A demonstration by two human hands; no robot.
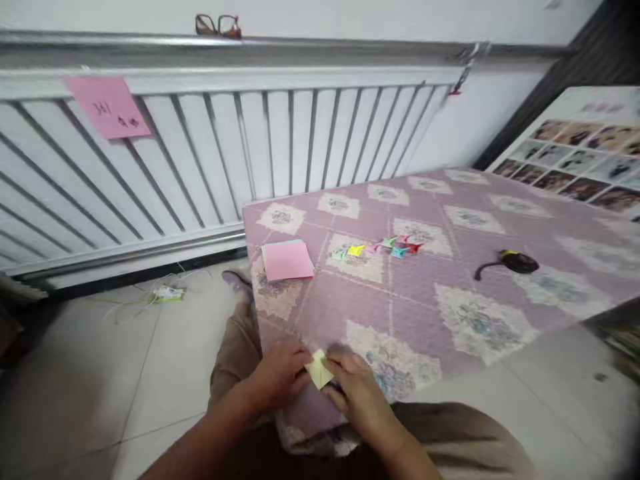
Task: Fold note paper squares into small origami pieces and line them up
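A small pale yellow piece of folded paper [320,371] lies between my two hands near the table's front edge, one corner pointing away from me. My left hand [285,373] grips its left side with the fingertips. On the other side, my right hand [353,383] pinches the right edge, thumb near the lower part. Creases show on the paper's face. Beyond my hands is a stack of square paper [289,261], pink on top. To the right of the stack sit several small folded paper pieces [356,251] in green, yellow, pink, red and blue.
A purple cloth with pale floral diamonds covers the table [340,310]. A dark object with a thin tail [520,262] lies on the right. Behind stands a white radiator [280,133] with a pink note [107,107]. Glasses [218,26] rest above; a power strip [169,294] lies on the floor.
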